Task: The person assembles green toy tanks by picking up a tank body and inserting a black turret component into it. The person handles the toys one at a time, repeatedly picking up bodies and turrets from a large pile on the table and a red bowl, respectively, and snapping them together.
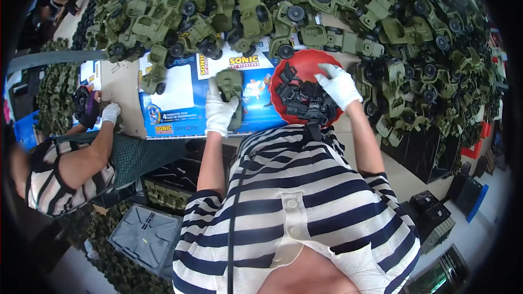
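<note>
My left hand [219,110], in a white glove, is closed around an olive-green toy vehicle [231,83]. It holds the toy over a blue printed cardboard sheet [188,106] on the table. To the right stands a red bowl [305,61] with scalloped sides, holding a heap of small black plastic parts [305,100]. My right hand [339,86], also white-gloved, is over the bowl's right rim. Its thumb and fingers are apart, and I see nothing between them. Part of the right fingers' underside is hidden.
Piles of olive-green toy trucks [261,5] with black wheels cover the table's far side and right. At the left, a co-worker's gloved hand [110,113] is near a dark object. A grey plastic crate [146,237] stands low at the left, and black crates [427,215] stand at the right.
</note>
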The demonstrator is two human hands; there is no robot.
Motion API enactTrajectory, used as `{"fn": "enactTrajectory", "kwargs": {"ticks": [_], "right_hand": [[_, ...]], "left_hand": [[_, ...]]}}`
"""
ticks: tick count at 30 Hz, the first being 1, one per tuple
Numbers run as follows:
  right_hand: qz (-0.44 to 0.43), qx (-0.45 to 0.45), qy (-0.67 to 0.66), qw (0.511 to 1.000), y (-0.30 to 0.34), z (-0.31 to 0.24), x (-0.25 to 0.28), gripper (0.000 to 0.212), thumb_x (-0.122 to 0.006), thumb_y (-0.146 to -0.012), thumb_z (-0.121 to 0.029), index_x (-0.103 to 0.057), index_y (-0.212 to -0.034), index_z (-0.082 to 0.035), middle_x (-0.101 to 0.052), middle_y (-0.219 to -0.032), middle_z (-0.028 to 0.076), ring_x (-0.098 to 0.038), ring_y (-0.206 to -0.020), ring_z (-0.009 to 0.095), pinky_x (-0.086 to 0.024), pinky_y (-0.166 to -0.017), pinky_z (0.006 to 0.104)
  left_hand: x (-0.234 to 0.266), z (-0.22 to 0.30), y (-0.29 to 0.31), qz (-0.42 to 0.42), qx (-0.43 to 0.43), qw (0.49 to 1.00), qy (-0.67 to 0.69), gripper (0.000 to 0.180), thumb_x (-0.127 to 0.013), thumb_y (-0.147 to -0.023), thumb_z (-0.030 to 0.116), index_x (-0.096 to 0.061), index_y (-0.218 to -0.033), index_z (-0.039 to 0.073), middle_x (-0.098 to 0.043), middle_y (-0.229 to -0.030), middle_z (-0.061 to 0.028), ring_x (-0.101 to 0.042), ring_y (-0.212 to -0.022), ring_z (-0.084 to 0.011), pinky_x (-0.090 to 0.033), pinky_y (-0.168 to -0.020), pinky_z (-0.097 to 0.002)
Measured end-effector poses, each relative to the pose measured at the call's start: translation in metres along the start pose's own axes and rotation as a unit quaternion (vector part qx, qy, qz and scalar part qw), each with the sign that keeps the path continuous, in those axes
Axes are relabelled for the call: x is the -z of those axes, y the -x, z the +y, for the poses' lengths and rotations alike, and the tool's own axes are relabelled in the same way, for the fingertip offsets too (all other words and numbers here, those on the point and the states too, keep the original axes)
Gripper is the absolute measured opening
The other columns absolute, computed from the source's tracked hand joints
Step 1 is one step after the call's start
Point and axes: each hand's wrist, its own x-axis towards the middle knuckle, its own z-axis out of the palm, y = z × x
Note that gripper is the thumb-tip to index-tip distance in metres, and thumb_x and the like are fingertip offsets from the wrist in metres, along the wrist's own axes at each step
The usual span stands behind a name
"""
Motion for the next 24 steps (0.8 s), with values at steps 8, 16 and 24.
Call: {"fn": "enactTrajectory", "kwargs": {"ticks": [8,16,24], "right_hand": [[-0.053,-0.033,0.072,0.995,-0.025,-0.006,-0.013,0.041,-0.065,-0.084,-0.036,-0.068,-0.117,-0.013,-0.068,-0.115,0.016,-0.064,-0.107,0.033,-0.05,-0.094,0.0426],[-0.2,-0.121,0.041,0.971,-0.016,0.003,-0.014,0.044,-0.079,-0.072,-0.033,-0.072,-0.107,-0.008,-0.071,-0.104,0.016,-0.068,-0.097,0.031,-0.051,-0.087,0.0379],[-0.069,-0.199,-0.365,0.907,-0.002,-0.028,0.024,0.017,-0.073,-0.084,-0.011,-0.068,-0.098,-0.002,-0.067,-0.086,0.004,-0.061,-0.076,0.013,-0.051,-0.073,0.0294]], "left_hand": [[-0.022,-0.008,-0.025,-0.199,0.057,0.956,0.209,0.077,-0.086,-0.072,0.012,-0.045,-0.137,0.004,-0.067,-0.114,-0.0089,-0.065,-0.101,-0.0177,-0.053,-0.088,-0.0317],[0.003,0.034,-0.018,-0.236,0.136,0.89,0.366,0.053,-0.074,-0.081,-0.004,-0.055,-0.13,0.007,-0.069,-0.106,-0.0033,-0.066,-0.088,-0.0101,-0.055,-0.077,-0.0256],[0.024,0.109,-0.003,-0.386,-0.044,0.879,0.277,0.081,-0.085,-0.072,0.009,-0.045,-0.142,0.006,-0.064,-0.123,-0.0078,-0.063,-0.107,-0.0173,-0.049,-0.096,-0.0322]]}}
